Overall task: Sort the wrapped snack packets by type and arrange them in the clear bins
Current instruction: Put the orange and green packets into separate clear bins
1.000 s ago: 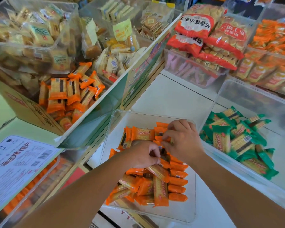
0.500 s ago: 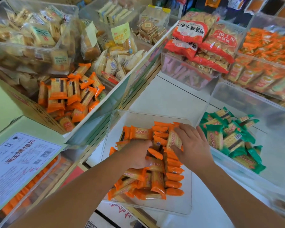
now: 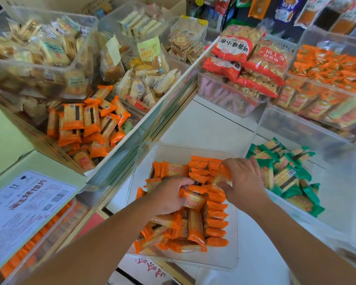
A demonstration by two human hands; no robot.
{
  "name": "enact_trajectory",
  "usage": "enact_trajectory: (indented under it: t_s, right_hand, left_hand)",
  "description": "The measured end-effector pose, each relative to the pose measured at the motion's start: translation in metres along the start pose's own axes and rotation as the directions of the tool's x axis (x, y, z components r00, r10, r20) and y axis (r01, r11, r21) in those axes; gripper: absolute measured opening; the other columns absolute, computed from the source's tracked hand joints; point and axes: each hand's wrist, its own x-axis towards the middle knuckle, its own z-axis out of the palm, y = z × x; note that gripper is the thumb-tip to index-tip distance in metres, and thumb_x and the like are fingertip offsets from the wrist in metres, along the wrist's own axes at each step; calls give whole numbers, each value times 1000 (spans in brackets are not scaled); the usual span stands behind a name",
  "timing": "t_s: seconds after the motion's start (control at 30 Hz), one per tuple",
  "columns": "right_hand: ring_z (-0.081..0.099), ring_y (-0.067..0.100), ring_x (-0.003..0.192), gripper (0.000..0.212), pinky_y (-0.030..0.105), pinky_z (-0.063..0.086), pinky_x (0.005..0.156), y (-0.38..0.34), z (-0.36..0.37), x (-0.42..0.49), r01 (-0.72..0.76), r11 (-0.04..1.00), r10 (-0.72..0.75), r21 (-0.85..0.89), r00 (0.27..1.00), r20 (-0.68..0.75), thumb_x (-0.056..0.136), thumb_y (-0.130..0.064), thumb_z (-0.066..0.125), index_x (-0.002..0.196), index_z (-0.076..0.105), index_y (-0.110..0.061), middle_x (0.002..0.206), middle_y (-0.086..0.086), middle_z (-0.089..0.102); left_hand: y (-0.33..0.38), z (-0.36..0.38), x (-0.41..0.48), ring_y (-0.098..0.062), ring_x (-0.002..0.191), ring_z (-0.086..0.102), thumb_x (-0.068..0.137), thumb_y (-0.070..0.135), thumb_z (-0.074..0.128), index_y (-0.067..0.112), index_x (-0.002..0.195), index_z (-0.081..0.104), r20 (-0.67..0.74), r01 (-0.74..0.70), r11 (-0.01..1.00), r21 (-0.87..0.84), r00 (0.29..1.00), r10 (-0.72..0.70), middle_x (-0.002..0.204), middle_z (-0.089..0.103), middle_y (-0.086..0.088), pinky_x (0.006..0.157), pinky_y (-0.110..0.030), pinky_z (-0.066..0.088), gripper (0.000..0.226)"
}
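Note:
A clear bin (image 3: pixel 233 258) in front of me holds several orange wrapped biscuit packets (image 3: pixel 216 223), some stacked in a row along its right side, others loose on the left. My left hand (image 3: pixel 169 197) reaches into the pile, its fingers curled round an orange packet (image 3: pixel 193 197). At the top of the row, my right hand (image 3: pixel 244 182) pinches another orange packet (image 3: pixel 224 176). To the right, a second clear bin (image 3: pixel 263 124) holds several green wrapped packets (image 3: pixel 286 173).
A cardboard box (image 3: pixel 39 138) at the left holds more orange packets (image 3: pixel 86 124) and pale snack packs. Behind stand clear bins with red-and-white biscuit bags (image 3: pixel 249 64) and orange snacks (image 3: pixel 325 66). A labelled carton (image 3: pixel 23 208) lies at the lower left.
Both hands shifted within the orange bin: the right hand moved to the top of the stacked row with a packet, and the left hand closed on a packet in the middle.

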Motion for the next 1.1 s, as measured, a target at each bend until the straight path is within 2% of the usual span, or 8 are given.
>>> enact_trajectory:
  t_s: [0.1, 0.23, 0.4, 0.5, 0.67, 0.83, 0.93, 1.1]
  right_hand:
    - [57, 19, 107, 54, 55, 30, 117, -7, -17, -4, -2, 993, -2, 121, 999, 39, 78, -25, 83, 123, 54, -24, 115, -5, 62]
    - [57, 10, 89, 50, 26, 47, 71, -28, -36, -13, -6, 928, -37, 372, 993, 108, 88, -25, 74, 128, 45, -33, 109, -16, 54]
    - [55, 5, 100, 55, 7, 39, 77, -41, -8, -32, -37, 888, -87, 457, 965, 246, 91, -23, 72, 139, 46, -31, 117, -17, 54]
    - [58, 11, 106, 52, 21, 47, 84, -44, 14, -37, -58, 898, -31, 437, 981, 193, 90, -24, 73, 137, 50, -28, 123, -12, 54]
    - [58, 20, 107, 45, 36, 51, 85, -41, 44, -41, 97, 938, -148, 332, 981, 129, 85, -21, 71, 126, 54, -28, 121, -8, 55]
    - [57, 26, 105, 61, 42, 54, 87, -38, 66, -36, 169, 982, -176, 84, 982, 74, 76, -24, 79, 132, 56, -29, 117, -4, 58]
    - [54, 28, 105, 71, 44, 53, 89, -39, 74, -35, 187, 980, -182, -63, 980, 78, 77, -27, 79, 142, 52, -32, 119, 1, 55]
    - [51, 32, 115, 81, 49, 53, 94, -37, 68, -32, 68, 997, -65, -23, 991, 114, 79, -40, 80, 151, 44, -33, 127, 7, 51]
  left_hand:
    - [-4, -11, 0, 0, 91, 56, 88, 15, 76, 34, 142, 56, -29, 12, 993, -113, 999, -15, 115, 58, 20, 83, -20, 48, 60]
    - [-6, -33, 1, -8, 104, 61, 79, 8, 71, 31, 126, 67, -140, 47, 983, -176, 987, -73, 110, 59, 19, 92, -28, 54, 53]
    - [-12, -57, 0, -12, 101, 62, 78, 11, 74, 25, 118, 70, -337, 21, 998, -55, 941, -38, 112, 61, 11, 90, -37, 56, 43]
    - [-17, -54, -7, -21, 110, 59, 82, 16, 77, 19, 130, 65, -388, -6, 971, 241, 916, 102, 123, 58, 4, 89, -41, 56, 50]
    - [-16, -13, -37, -15, 103, 58, 85, 26, 70, 22, 102, 73, -303, -235, 891, 388, 880, 365, 108, 64, 9, 85, -39, 55, 18]
    - [-27, 8, -57, -9, 118, 52, 76, 77, 56, 33, 122, 69, 69, -225, 878, 423, 974, 217, 120, 65, 14, 114, -43, 36, 65]
    - [-27, 2, -60, -8, 126, 46, 75, 70, 53, 36, 124, 64, 141, -207, 805, 555, 978, 155, 124, 62, 17, 123, -48, 17, 60]
    - [-12, -20, -56, -12, 76, 50, 93, 39, 64, 24, 94, 62, -137, -179, 901, 394, 958, 250, 79, 53, 13, 70, -32, 42, 15]
